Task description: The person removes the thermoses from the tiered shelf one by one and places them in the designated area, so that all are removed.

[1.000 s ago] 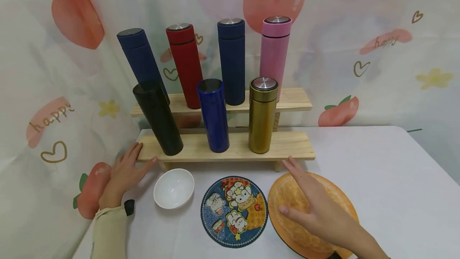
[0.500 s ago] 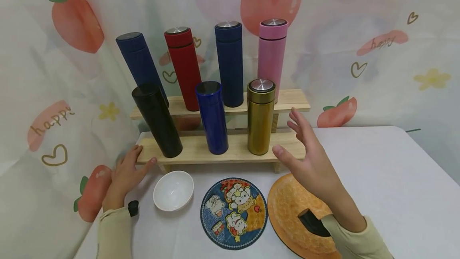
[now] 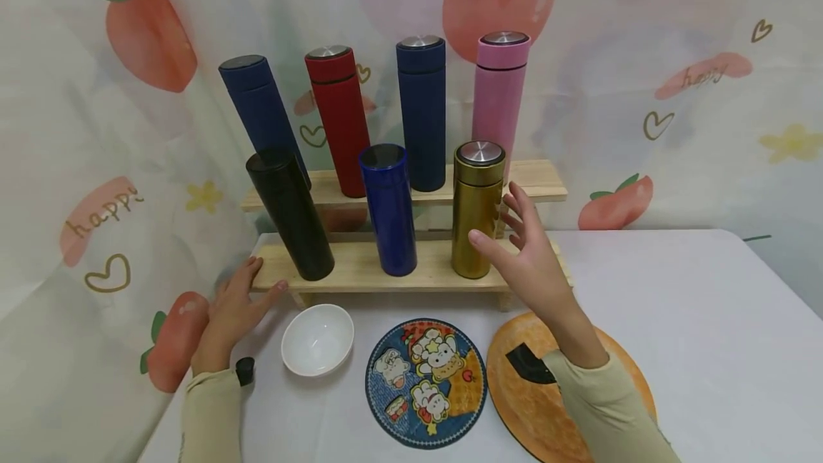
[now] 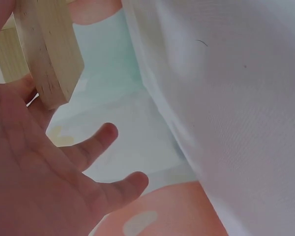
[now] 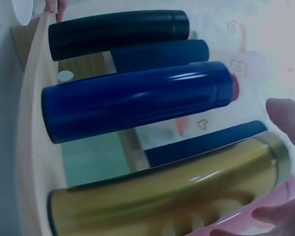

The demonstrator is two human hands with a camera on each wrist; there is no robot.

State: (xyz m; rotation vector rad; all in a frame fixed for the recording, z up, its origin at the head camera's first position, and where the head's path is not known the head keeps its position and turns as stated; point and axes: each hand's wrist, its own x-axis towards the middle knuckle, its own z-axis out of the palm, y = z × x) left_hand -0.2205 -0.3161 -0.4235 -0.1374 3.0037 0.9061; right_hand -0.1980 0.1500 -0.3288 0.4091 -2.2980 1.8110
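The gold thermos bottle [image 3: 477, 227] stands upright on the lower tier at right. My right hand [image 3: 530, 263] reaches around it, thumb in front and fingers to its right. In the right wrist view a gap shows between the thumb [image 5: 287, 120] and the gold bottle. My left hand [image 3: 234, 313] holds the left end of the wooden stand [image 3: 418, 284], thumb at the front edge. The left wrist view shows its first fingers against the board end [image 4: 49, 54], the others spread. A blue bottle [image 3: 390, 213] and a black bottle [image 3: 292, 216] share this tier.
Behind, the upper tier holds two navy bottles, a red bottle [image 3: 338, 123] and a pink bottle [image 3: 500, 95]. In front lie a white bowl [image 3: 318, 340], a round cartoon mat [image 3: 426, 383] and a bread-patterned round mat [image 3: 514, 406]. A printed cloth hangs behind.
My right hand has risen from above the bread-patterned mat and moved forward and left to the gold bottle, fingers spreading around it. The left hand stays at the stand's end.
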